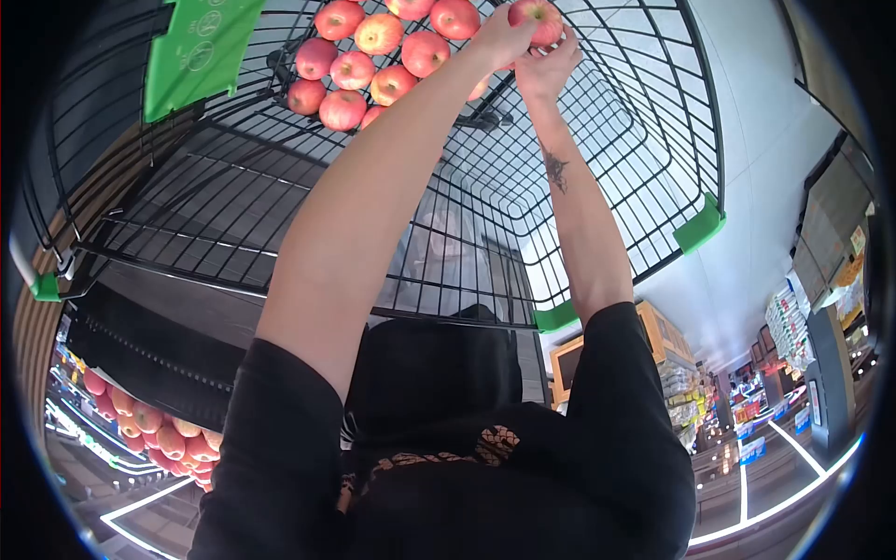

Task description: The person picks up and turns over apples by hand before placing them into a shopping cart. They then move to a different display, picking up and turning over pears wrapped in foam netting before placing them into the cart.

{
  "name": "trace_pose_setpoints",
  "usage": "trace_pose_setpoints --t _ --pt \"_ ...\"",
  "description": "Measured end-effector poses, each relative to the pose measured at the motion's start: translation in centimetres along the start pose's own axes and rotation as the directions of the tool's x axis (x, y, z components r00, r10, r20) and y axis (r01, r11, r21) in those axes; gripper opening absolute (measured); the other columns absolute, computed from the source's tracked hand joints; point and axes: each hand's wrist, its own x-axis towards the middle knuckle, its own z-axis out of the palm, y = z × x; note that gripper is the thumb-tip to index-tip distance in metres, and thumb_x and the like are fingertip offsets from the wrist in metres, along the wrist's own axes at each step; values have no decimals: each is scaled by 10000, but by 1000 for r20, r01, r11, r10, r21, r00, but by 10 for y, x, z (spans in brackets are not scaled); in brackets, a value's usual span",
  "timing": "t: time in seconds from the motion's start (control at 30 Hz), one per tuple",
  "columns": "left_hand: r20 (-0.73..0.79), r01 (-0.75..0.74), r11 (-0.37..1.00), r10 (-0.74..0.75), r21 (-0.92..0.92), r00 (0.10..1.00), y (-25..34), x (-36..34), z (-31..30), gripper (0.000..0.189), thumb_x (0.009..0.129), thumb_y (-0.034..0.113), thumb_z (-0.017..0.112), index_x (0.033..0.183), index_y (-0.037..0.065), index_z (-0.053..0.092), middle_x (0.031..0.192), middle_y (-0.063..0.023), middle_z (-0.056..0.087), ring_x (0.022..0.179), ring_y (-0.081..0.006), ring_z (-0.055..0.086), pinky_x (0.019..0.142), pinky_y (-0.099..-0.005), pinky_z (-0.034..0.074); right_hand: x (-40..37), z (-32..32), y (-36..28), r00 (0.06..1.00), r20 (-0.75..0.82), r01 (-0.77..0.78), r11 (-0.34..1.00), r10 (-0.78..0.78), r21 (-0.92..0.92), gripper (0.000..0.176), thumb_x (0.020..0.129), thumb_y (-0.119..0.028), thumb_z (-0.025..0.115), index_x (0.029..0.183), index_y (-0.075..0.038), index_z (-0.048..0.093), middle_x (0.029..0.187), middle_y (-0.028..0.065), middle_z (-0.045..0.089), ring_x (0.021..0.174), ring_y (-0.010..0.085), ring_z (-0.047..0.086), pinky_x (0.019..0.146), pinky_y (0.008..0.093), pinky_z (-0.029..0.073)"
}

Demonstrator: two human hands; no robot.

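Note:
A red and yellow apple [537, 22] is held between both hands above the wire basket of a shopping cart [471, 166]. My left hand [503, 41] grips it from the left, with its fingertips partly hidden behind the fruit. Curled around its lower right side are the fingers of my right hand [548, 71]. Just left of the hands, several red apples [352, 70] lie grouped in rows, some touching, at the top of the view. My left forearm covers part of the group.
Green plastic corner pieces [700, 225] are fitted on the cart's rim, and a green panel [201, 56] hangs at upper left. A heap of apples [168, 439] shows at lower left beyond a black padded edge [149, 359]. Stocked shelves [686, 392] stand at lower right.

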Motion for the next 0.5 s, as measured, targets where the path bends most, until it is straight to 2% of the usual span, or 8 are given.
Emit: trace_pose_setpoints --t 0.03,0.1,0.17,0.23,0.27,0.37,0.4,0.5 --pt "-94 -131 991 128 -28 987 -4 0 7 414 927 231 521 1285 32 458 1069 -73 596 942 -154 577 776 -268 490 0 -2 1 1000 1 -10 1000 10 -1 846 647 -10 791 1331 17 294 1246 216 302 1022 262 544 854 325 540" --pt "-129 -143 990 144 16 981 -18 3 6 424 925 242 513 1285 26 455 1103 -101 586 986 -197 572 812 -308 487 -2 -5 2 997 34 77 997 -76 -14 839 651 -12 782 1334 13 294 1250 209 283 1017 265 548 847 331 545" --pt "-173 -169 983 178 65 969 -28 8 0 434 922 252 504 1285 19 452 1137 -128 575 1030 -239 566 847 -348 483 0 -3 7 999 38 20 997 -22 73 870 634 -47 804 1332 40 292 1261 209 332 1037 257 554 848 328 532" --pt "-174 7 968 38 251 984 -30 7 -7 569 824 328 560 1309 52 450 1234 -180 554 1134 -311 555 931 -374 450 1 -4 3 999 24 -40 990 37 135 907 611 -105 842 1316 76 300 1237 208 428 1052 239 561 848 317 514" --pt "-190 4 941 64 340 980 -32 3 -7 455 852 256 564 1246 45 479 1074 -100 595 985 -239 607 837 -344 486 7 0 17 998 27 -57 971 52 233 900 594 -168 841 1291 76 327 1245 246 381 1008 281 559 810 330 531" --pt "-203 -102 882 216 460 955 -40 -31 -3 404 847 257 547 1197 59 510 1057 -105 604 957 -256 610 834 -370 480 10 -2 2 999 29 -29 986 25 164 907 587 -199 849 1256 125 330 1182 225 462 1020 272 562 859 338 505" --pt "-46 -2 835 33 550 998 -21 -56 -8 357 842 272 533 1132 63 538 1041 -136 602 975 -288 598 841 -388 466 14 1 12 1000 16 -6 989 3 151 943 582 -273 865 1234 150 332 1143 216 511 1034 263 562 898 340 478" --pt "-158 13 761 117 649 980 -55 -87 -13 524 829 323 572 1281 65 505 1163 -210 587 1084 -359 572 913 -411 469 13 -5 -5 992 77 -110 978 98 175 959 578 -329 876 1229 133 346 1156 222 512 1042 262 561 902 332 468"
